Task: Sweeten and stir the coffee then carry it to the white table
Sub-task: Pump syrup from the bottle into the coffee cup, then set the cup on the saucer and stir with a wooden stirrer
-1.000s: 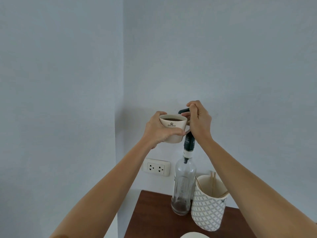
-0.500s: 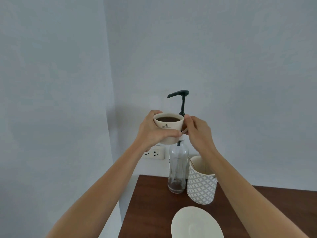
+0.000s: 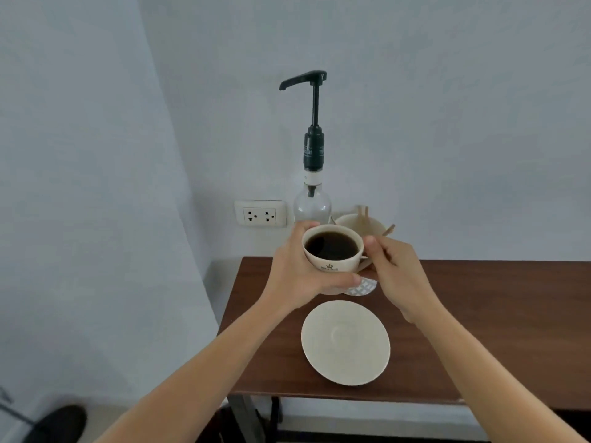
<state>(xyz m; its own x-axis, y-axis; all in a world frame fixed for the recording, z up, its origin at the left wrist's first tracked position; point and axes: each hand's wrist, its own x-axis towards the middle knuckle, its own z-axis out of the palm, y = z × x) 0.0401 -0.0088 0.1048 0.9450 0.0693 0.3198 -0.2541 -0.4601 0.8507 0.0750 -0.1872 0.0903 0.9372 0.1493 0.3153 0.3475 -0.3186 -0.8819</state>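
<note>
A cream coffee cup [image 3: 332, 262] full of dark coffee hangs in the air above the brown table [image 3: 479, 314]. My left hand [image 3: 297, 276] wraps around its left side and bottom. My right hand [image 3: 393, 273] pinches the cup's handle on the right. Below and in front of the cup, a cream saucer [image 3: 346, 342] lies bare on the table. Behind the cup stands a clear syrup bottle [image 3: 312, 206] with a tall dark pump [image 3: 315, 91], its plunger up. A patterned holder [image 3: 363, 287] with wooden stir sticks [image 3: 363, 212] sits right of the bottle, mostly hidden by the cup.
The table stands in a corner of pale walls, with a white double socket [image 3: 260, 214] on the back wall left of the bottle. The table's front edge runs below the saucer. A dark shoe [image 3: 60, 423] shows on the floor at lower left.
My right hand came off the pump, whose plunger rose, and went to the cup's handle. Both hands lowered the cup away from the spout, toward the saucer. The view tilted down.
</note>
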